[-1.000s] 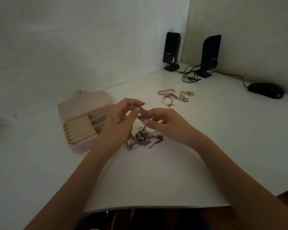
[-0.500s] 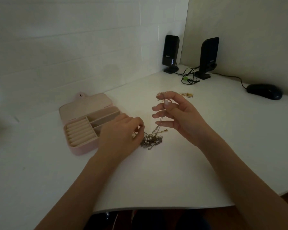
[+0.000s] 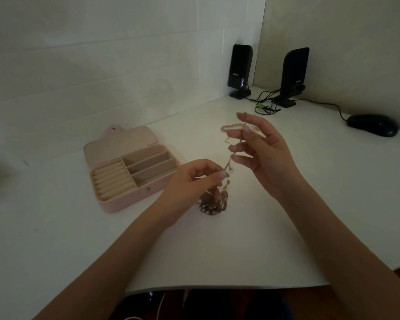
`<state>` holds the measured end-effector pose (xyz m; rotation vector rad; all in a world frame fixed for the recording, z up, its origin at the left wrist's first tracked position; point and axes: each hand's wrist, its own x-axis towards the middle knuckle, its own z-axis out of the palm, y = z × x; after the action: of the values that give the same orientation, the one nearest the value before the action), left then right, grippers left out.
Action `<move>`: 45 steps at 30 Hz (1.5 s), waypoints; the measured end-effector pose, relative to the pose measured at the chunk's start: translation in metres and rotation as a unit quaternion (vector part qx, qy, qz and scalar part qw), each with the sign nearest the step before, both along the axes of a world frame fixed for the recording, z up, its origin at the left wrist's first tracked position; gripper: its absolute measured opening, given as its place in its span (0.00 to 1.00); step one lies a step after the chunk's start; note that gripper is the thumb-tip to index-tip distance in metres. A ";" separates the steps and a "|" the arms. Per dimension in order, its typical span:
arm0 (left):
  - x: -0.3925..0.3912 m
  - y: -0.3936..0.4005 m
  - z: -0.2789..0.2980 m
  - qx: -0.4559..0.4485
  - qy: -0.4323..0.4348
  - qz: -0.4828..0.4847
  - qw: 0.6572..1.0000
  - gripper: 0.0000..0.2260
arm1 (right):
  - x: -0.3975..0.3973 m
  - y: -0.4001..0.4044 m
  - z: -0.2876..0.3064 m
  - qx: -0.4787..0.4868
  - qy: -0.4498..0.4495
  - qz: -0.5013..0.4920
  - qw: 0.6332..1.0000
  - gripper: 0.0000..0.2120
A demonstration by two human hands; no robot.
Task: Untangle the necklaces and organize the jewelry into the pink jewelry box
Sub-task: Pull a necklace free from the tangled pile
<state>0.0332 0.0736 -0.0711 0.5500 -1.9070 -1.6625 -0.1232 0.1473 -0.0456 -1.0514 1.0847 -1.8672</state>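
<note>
Your chain (image 3: 234, 151) looks thin shiny metal; jewelry box (image 3: 134, 199) matt pink, cream lining cloth-like; table (image 3: 217, 250) smooth matt white; mouse (image 3: 372, 124) glossy black plastic.

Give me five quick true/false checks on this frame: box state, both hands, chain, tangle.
1. The pink jewelry box lies open on the table. True.
2. A necklace already lies in the box's long compartments. False: they look empty.
3. The right hand is raised above the table with a thin chain running past its fingers. True.
4. The left hand rests flat on the box. False: it pinches the chain beside the box.
5. The tangled necklaces sit behind the speakers. False: the tangle lies just below the left hand.
</note>
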 end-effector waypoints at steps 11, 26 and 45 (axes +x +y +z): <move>0.008 -0.010 -0.004 -0.088 -0.010 0.037 0.995 0.06 | -0.016 0.003 0.004 -0.012 -0.138 -0.099 0.985 0.09; 0.014 -0.020 -0.011 -0.166 -0.044 0.233 0.957 0.11 | -0.039 0.011 0.002 -0.024 -0.206 -0.268 0.941 0.08; 0.031 -0.018 0.003 -0.475 -0.217 0.346 0.779 0.14 | -0.058 0.014 -0.010 0.110 0.024 -0.404 0.908 0.11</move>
<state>0.0640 0.0552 -0.0681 1.0502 -2.1405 -0.0143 -0.1809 0.1614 -0.0558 -0.5363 1.9120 -2.2496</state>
